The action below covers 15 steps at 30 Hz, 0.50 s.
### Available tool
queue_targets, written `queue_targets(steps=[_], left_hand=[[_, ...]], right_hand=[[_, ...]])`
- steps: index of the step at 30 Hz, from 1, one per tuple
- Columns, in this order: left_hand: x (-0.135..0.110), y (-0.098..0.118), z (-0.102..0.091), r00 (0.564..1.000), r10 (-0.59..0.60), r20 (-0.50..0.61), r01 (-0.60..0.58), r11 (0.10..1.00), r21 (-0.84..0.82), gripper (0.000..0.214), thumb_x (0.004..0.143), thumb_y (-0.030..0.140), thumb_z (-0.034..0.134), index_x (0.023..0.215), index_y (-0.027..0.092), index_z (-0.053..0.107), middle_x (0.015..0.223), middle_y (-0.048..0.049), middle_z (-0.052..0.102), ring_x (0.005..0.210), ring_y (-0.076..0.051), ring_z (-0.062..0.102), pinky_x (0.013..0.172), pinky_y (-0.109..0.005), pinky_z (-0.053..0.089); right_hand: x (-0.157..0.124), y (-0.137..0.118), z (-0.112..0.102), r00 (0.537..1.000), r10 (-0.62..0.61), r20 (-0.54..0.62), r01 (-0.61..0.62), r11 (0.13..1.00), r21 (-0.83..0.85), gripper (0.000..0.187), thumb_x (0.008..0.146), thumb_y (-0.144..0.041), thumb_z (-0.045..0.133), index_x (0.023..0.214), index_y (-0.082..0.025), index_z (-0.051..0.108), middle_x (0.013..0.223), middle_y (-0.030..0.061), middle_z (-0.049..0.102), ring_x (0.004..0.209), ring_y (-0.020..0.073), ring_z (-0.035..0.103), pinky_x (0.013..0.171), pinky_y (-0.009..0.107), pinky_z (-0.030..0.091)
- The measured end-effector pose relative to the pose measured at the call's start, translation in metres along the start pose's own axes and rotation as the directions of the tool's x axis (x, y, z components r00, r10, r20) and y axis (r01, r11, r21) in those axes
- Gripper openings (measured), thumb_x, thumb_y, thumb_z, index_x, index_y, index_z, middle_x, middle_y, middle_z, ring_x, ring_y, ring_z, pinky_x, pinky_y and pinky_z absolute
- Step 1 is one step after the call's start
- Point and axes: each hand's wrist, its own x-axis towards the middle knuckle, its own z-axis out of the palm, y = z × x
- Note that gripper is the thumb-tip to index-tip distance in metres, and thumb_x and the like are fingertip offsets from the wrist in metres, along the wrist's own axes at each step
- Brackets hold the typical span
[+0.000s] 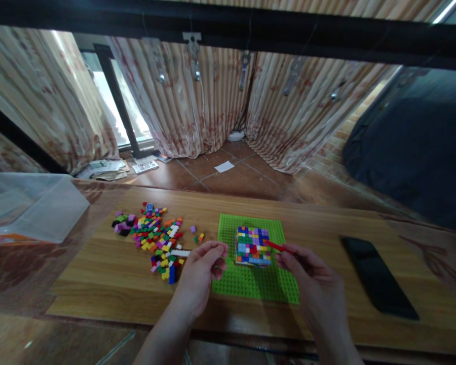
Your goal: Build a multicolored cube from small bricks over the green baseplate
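Observation:
My right hand [315, 276] pinches a long thin red toy brick [275, 246], whose far end reaches the right edge of a multicoloured block of bricks [252, 246]. I cannot tell whether the two touch. That block stands on a green studded baseplate [254, 286]. Left of the block, my left hand [199, 279] hovers over the baseplate's left edge with thumb and fingers closed together; whatever might be between them is hidden. A long white brick [180, 253] lies just beyond the left wrist, partly covered by the hand.
Loose coloured bricks [152, 233] are heaped on the left of the wooden table [110, 299]. A clear plastic bin [34, 208] stands at the far left. On the right lies a black phone [378, 276]. A dark bar [228, 23] crosses overhead, before striped curtains [197, 111].

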Motion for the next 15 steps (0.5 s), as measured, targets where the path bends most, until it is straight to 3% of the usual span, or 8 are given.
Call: queue_targets(steps=[4, 7, 11, 15], left_hand=[[0.002, -0.006, 0.003, 0.999, 0.045, 0.021, -0.047, 0.991, 0.123, 0.020, 0.063, 0.030, 0.074, 0.072, 0.013, 0.066, 0.050, 0.0060, 0.050, 0.042, -0.004, 0.039, 0.040, -0.017, 0.026], [0.004, -0.010, 0.006, 0.997, 0.074, 0.025, -0.077, 0.981, 0.180, 0.020, 0.064, 0.031, 0.072, 0.073, 0.014, 0.065, 0.046, 0.0079, 0.045, 0.039, -0.004, 0.034, 0.039, -0.017, 0.022], [0.004, -0.012, 0.009, 0.998, 0.061, 0.025, -0.065, 0.979, 0.194, 0.021, 0.065, 0.033, 0.071, 0.073, 0.015, 0.064, 0.044, 0.0089, 0.043, 0.038, -0.003, 0.030, 0.039, -0.018, 0.020], [0.002, -0.013, 0.011, 0.997, 0.062, 0.036, -0.068, 0.973, 0.219, 0.022, 0.065, 0.035, 0.070, 0.072, 0.015, 0.064, 0.044, 0.0088, 0.043, 0.039, -0.004, 0.030, 0.040, -0.018, 0.020]], right_hand=[[-0.003, 0.007, -0.003, 0.995, -0.049, 0.083, 0.061, 0.987, -0.151, 0.028, 0.071, -0.042, 0.077, 0.089, -0.021, 0.073, 0.081, 0.0032, 0.074, 0.073, 0.0170, 0.070, 0.069, 0.030, 0.057], [-0.006, 0.009, -0.004, 0.976, -0.146, 0.162, 0.192, 0.928, -0.320, 0.021, 0.079, -0.042, 0.070, 0.092, -0.024, 0.073, 0.088, 0.0026, 0.073, 0.081, 0.0173, 0.068, 0.074, 0.032, 0.055], [-0.007, 0.008, 0.000, 0.890, -0.374, 0.262, 0.452, 0.800, -0.394, 0.012, 0.083, -0.037, 0.068, 0.087, -0.028, 0.074, 0.099, 0.0025, 0.069, 0.096, 0.0185, 0.063, 0.086, 0.036, 0.050], [-0.007, 0.012, 0.007, 0.850, -0.431, 0.302, 0.524, 0.751, -0.403, 0.009, 0.083, -0.035, 0.068, 0.086, -0.030, 0.074, 0.104, 0.0030, 0.063, 0.099, 0.0190, 0.060, 0.089, 0.037, 0.048]])
